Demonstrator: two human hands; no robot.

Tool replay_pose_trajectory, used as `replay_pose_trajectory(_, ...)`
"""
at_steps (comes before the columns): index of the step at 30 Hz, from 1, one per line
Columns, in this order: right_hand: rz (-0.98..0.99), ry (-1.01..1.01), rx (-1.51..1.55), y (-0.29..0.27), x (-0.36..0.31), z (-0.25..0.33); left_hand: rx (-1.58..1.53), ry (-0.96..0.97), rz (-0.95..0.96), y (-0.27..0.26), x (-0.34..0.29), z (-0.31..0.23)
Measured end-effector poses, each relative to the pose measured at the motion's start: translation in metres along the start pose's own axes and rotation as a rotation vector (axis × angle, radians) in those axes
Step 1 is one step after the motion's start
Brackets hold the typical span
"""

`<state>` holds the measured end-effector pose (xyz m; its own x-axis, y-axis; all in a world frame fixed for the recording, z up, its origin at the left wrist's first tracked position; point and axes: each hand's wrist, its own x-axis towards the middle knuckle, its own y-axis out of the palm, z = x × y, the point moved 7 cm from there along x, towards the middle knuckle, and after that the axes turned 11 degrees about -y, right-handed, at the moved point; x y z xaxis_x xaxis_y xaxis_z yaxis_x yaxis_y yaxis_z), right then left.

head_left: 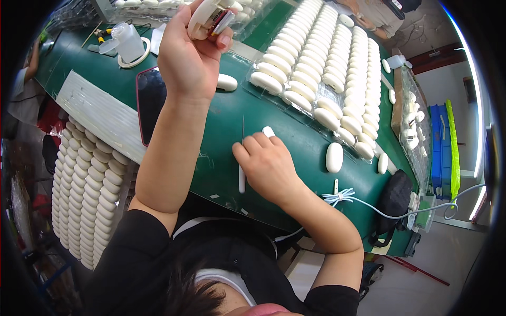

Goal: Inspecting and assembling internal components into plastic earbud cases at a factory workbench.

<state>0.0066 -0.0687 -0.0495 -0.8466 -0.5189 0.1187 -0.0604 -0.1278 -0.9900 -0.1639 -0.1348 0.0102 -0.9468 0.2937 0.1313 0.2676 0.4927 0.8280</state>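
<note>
My left hand (192, 63) is raised at the top of the view, its fingers closed around a rounded white plastic housing (203, 20). The housing's side is open, showing a red and silvery part inside. Lower down, my right hand (269, 166) rests palm down on the green table with its fingers curled. A thin tool with a white handle (242, 181) and a slender metal shaft runs beneath these fingers. Beyond the knuckles pokes out the end of a small white piece (268, 131). My fingers hide what they pinch.
Clear trays of white oval housings (300, 68) fill the far side of the green table (221, 152). A phone (151, 105) lies beside my left forearm. Loose housings (334, 157), a coiled cable (340, 197) and a black pouch (392, 203) lie at right. Another person (377, 18) sits opposite.
</note>
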Motion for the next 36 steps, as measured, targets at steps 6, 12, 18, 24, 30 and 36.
replay_pose_trajectory(6, -0.154, 0.206, -0.048, -0.027, 0.052, -0.034, 0.023, -0.063, -0.127, -0.011, 0.002, 0.0)
replay_pose_trajectory(12, -0.216, 0.104, -0.106, 0.006, 0.119, -0.075, 0.097, -0.067, 0.1, 0.005, 0.002, 0.009)
replay_pose_trajectory(18, -0.423, 0.302, 0.177, -0.055, 0.04, -0.066, 0.05, -0.129, 0.197, 0.014, -0.006, 0.018)
replay_pose_trajectory(24, -0.836, 0.553, 1.062, -0.055, -0.102, -0.097, 0.188, -0.494, 0.308, 0.033, -0.039, 0.089)
replay_pose_trajectory(30, -1.03, 0.684, 1.486, -0.024, -0.159, -0.105, 0.359, -0.851, 0.422, 0.033, -0.082, 0.154)
replay_pose_trajectory(36, -1.033, 0.626, 1.42, -0.031, -0.166, -0.1, 0.411, -0.93, 0.39, 0.031, -0.095, 0.164)
